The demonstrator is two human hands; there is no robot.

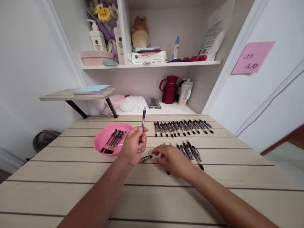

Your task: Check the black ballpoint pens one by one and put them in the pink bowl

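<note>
My left hand (136,143) is closed round a black-and-clear pen (143,117), held upright with its tip up. My right hand (171,160) hovers low over the table, fingers apart and nothing between them. Just left of its fingertips lies a black pen cap (145,158). Partly covered by my right hand, a group of pens (189,150) and caps lies on the wood. Beside my left hand is a pink tray (99,133) holding several capped pens (113,141). Behind the right hand, uncapped pens and caps (181,127) form a long row.
The slatted wooden table (152,196) backs onto a white shelf (152,66). At the back left, a small raised stand (57,94) carries coloured paper (91,89). A red jug (169,90) and a pale cup (186,92) stand under the shelf.
</note>
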